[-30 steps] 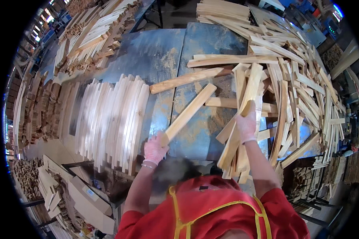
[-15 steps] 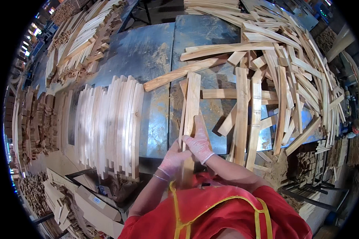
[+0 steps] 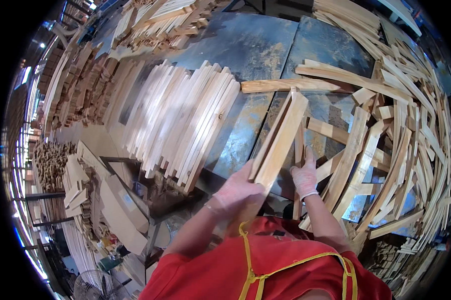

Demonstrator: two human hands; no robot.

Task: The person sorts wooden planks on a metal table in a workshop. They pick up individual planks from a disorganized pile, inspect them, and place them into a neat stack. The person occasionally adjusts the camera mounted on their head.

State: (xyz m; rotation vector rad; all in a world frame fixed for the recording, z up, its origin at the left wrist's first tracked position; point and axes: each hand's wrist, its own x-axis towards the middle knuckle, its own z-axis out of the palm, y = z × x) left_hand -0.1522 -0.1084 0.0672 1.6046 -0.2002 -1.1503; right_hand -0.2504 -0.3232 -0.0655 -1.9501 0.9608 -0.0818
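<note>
My left hand point(image 3: 238, 189), in a pale work glove, is closed around the lower part of a pair of wooden strips point(image 3: 284, 131). They lie side by side, tilted up and to the right, with a dark gap between them. To the right, my gloved right hand point(image 3: 304, 180) has its thumb and fingers on either side of a narrower wooden strip point(image 3: 298, 146), which stands nearly upright in the picture. The lower ends of the pair run down in front of my red clothing. Left of my hands, a row of pale, planed strips point(image 3: 183, 117) lies side by side.
A heap of loose strips point(image 3: 400, 145) covers the right of the dark metal table point(image 3: 255, 45). One strip point(image 3: 290, 86) lies across the table's seam. More stacks point(image 3: 80, 95) stand at the left, with cardboard point(image 3: 120, 210) and a fan point(image 3: 98, 285) below.
The view has turned leftward, so the table appears shifted right. My hands, together before, have parted: the left keeps the pair of strips, the right is now on a separate narrow strip.
</note>
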